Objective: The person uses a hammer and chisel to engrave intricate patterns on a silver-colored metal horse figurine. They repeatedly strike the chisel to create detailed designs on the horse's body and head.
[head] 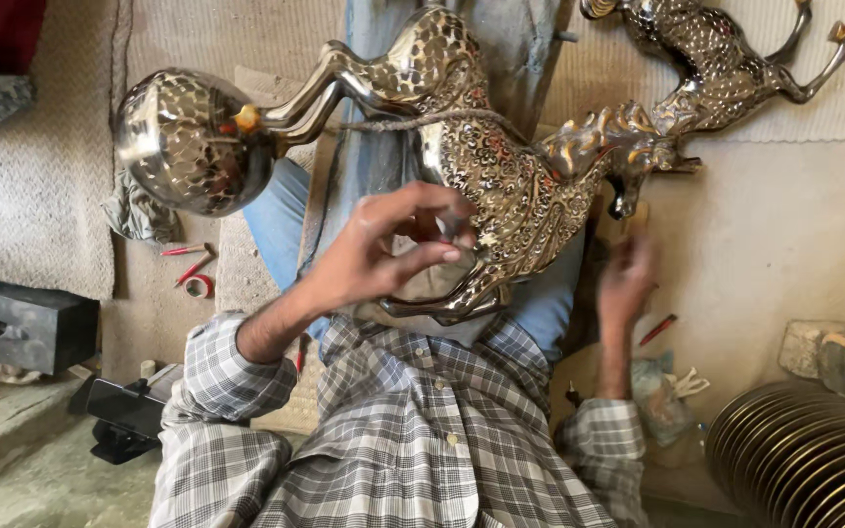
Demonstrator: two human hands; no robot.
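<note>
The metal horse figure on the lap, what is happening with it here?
A person in a checked shirt sits with an engraved metal horse figure across the lap. The left hand pinches something small against its body. The right hand, blurred, is down by the floor near a red tool. A second horse lies beyond.

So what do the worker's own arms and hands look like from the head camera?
Both hands, left hand and right hand, are bare: no gloves, rings or watch visible. Both arms wear a grey-and-white checked shirt with buttoned front; its sleeves are rolled to mid-forearm. The right hand is motion-blurred.
</note>
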